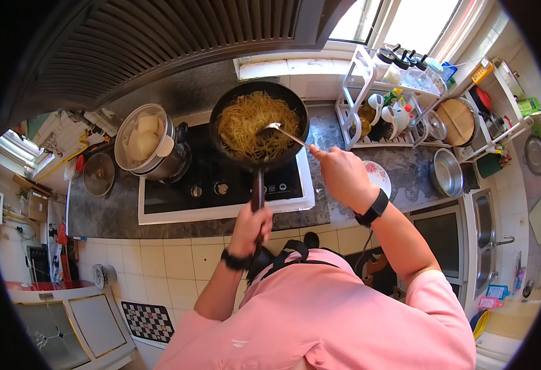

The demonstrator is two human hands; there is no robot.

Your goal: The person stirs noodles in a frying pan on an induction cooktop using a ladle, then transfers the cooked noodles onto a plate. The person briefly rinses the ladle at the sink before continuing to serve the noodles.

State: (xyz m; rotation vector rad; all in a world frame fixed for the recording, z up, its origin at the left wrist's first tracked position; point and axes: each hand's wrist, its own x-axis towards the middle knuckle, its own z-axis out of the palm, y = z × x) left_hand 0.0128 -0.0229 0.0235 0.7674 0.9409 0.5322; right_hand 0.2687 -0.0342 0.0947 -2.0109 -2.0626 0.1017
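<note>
My left hand (252, 227) is closed around the dark handle of a black wok (304, 121), which is over the right part of a black glass gas hob (159, 196). Shredded food, yellowish-brown and tangled like potato strips or noodles (252, 121), fills the wok's middle. My right hand (346, 172) grips the shaft of a metal ladle or turner (293, 137), its head resting in the strands. Just right of that hand, a patterned white plate (377, 178) lies on the dark counter, partly hidden by the wrist.
Left on the hob, a dark pot (180, 159) bears a plastic-lined basket (125, 157) of pale dough-like pieces. A glass lid (98, 174) lies farther left. A white rack (358, 92) of jars and bottles, and a metal basin (447, 173), stand right. The range hood (159, 41) overhangs the hob.
</note>
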